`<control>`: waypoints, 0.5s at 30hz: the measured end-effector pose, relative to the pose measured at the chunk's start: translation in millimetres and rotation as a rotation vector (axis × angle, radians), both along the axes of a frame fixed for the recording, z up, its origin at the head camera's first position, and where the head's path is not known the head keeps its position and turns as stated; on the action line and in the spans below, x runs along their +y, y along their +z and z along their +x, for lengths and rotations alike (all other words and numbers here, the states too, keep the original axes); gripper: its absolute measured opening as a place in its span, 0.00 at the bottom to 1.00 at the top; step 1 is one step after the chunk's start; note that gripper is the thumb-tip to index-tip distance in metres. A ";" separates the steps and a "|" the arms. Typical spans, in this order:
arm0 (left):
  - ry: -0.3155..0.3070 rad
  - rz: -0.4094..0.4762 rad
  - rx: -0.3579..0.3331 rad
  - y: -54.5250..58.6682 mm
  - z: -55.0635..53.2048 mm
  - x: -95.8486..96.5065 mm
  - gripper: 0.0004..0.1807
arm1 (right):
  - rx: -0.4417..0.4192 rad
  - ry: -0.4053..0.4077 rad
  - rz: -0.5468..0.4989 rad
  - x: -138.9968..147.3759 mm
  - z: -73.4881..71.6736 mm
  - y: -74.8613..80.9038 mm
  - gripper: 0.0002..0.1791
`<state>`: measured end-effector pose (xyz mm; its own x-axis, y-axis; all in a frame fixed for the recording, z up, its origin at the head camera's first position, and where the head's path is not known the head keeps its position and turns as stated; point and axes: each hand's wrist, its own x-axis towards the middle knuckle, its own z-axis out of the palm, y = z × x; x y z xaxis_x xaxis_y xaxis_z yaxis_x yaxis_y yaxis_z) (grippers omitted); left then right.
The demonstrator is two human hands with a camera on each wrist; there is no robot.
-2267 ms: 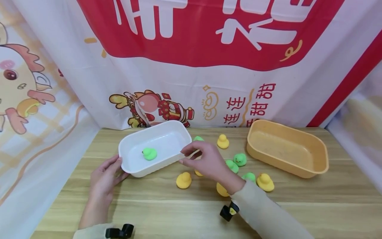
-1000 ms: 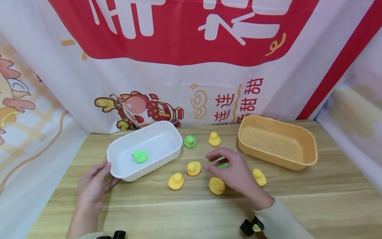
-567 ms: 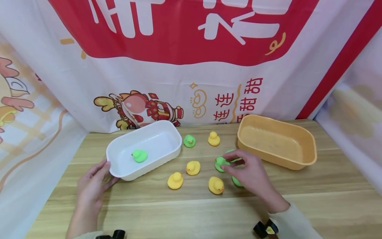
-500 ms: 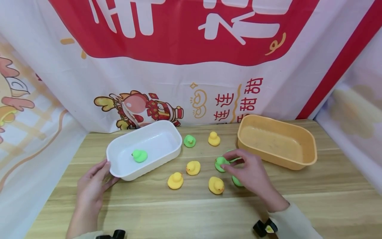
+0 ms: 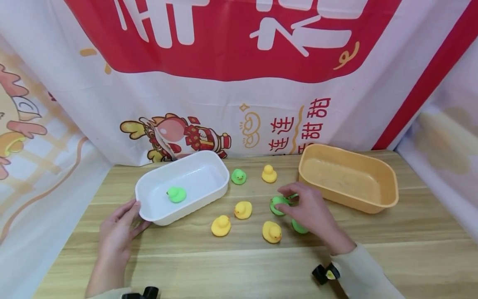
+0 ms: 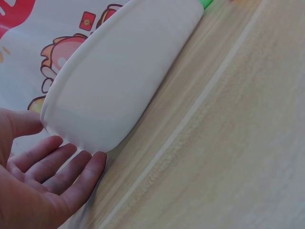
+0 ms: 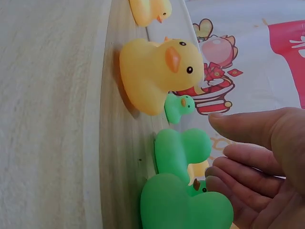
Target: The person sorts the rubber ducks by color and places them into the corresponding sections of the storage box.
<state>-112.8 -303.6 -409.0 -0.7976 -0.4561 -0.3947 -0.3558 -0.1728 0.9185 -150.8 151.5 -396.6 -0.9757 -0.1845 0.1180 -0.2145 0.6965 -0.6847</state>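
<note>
My left hand (image 5: 117, 234) holds the left end of a white plastic tub (image 5: 203, 174), thumb at the rim and fingertips against the end wall (image 6: 90, 129). Inside the tub sits a green rubber duck (image 5: 176, 194). Over a cluster of green ducks, my right hand (image 5: 313, 211) hovers with thumb and fingers apart. Nearest its fingertips is one green duck (image 5: 277, 205); another green duck (image 5: 298, 226) lies below the palm, and a third is mostly hidden behind the fingers. In the right wrist view a gap shows between my hand (image 7: 262, 167) and the closest green ducks (image 7: 174, 152).
An orange tub (image 5: 347, 176) stands at the back right with nothing in it. Around the table (image 5: 224, 270) lie several yellow ducks (image 5: 221, 226) and a green duck (image 5: 239, 176) beside the white tub. A printed cloth (image 5: 186, 91) hangs behind.
My right hand has gone from the white tub's right end across to the green ducks at the right, lately shifting only slightly. The left hand stays on the tub; the head view has shifted a little.
</note>
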 end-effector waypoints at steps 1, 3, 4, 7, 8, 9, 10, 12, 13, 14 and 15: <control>0.001 0.002 0.001 -0.3 0.1 -0.3 0.32 | -0.008 0.001 0.005 -0.2 -0.8 -0.2 0.21; 0.004 0.011 0.003 -0.6 0.3 -0.8 0.32 | -0.025 -0.002 0.015 -1.4 -1.5 -0.2 0.20; 0.004 0.012 0.005 -0.9 0.3 -1.1 0.32 | -0.034 -0.006 0.022 -2.2 -1.8 -0.6 0.20; -0.002 0.007 0.007 -1.7 0.3 -1.5 0.32 | -0.056 -0.010 0.035 -4.3 -1.9 -1.4 0.18; -0.003 0.008 0.008 -2.0 0.3 -1.6 0.32 | -0.060 -0.012 0.039 -5.1 -1.6 -1.6 0.18; -0.004 0.008 0.010 -2.1 0.3 -1.6 0.32 | -0.059 -0.011 0.042 -5.8 -1.5 -2.2 0.17; -0.005 0.009 0.011 -2.2 0.3 -1.6 0.32 | -0.057 -0.010 0.043 -6.3 -1.3 -2.9 0.17; -0.008 0.010 0.013 -2.4 0.4 -1.5 0.32 | -0.038 -0.003 0.043 -7.1 -1.0 -4.4 0.17; -0.009 0.009 0.013 -2.3 0.4 -1.4 0.32 | -0.029 -0.003 0.043 -7.5 -0.8 -5.1 0.17; -0.011 0.012 0.014 -2.2 0.4 -1.3 0.32 | -0.017 -0.001 0.041 -7.8 -0.6 -5.7 0.17; -0.012 0.012 0.015 -2.1 0.3 -1.1 0.32 | -0.006 0.003 0.039 -8.0 -0.5 -6.5 0.17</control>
<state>-112.5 -304.8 -411.1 -0.8087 -0.4419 -0.3883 -0.3441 -0.1800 0.9215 -151.2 143.5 -403.1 -0.9759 -0.1914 0.1047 -0.2122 0.7220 -0.6586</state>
